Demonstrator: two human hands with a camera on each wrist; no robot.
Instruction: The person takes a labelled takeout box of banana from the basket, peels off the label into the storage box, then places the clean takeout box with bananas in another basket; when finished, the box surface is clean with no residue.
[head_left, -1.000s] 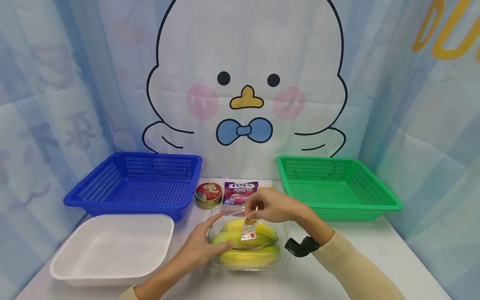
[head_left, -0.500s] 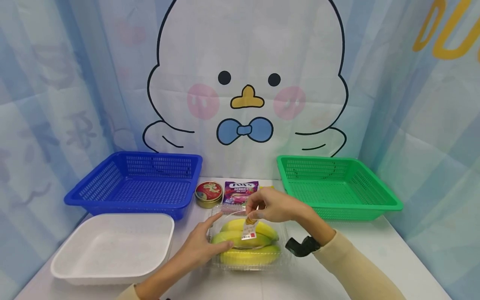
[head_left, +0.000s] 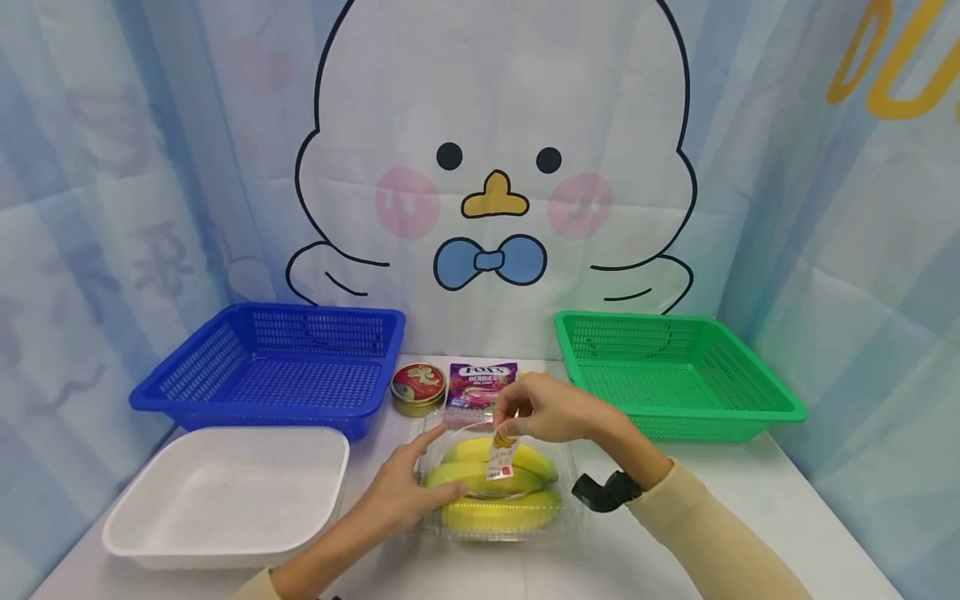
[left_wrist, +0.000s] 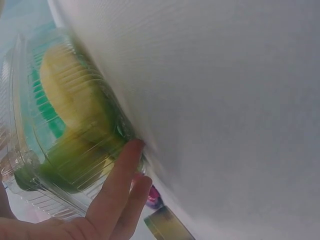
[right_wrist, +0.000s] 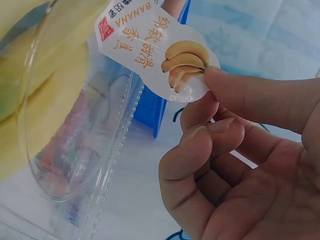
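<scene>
A clear plastic clamshell box [head_left: 572, 510] with yellow-green bananas [head_left: 498, 512] sits at the table's front middle. My left hand [head_left: 401, 493] rests with straight fingers [left_wrist: 117, 186] against the box's left side [left_wrist: 35, 150]. My right hand [head_left: 551, 410] hovers over the box's far edge and pinches a white banana label [head_left: 498, 459] by its top; in the right wrist view the label [right_wrist: 152, 55] sits between thumb and forefinger, with the clear lid [right_wrist: 75, 130] beside it.
A white tray [head_left: 225, 546] lies at front left, a blue basket [head_left: 270, 404] behind it, a green basket [head_left: 678, 425] at back right. A round red candy tin [head_left: 417, 387] and a purple Fox's candy bag [head_left: 480, 382] sit behind the box.
</scene>
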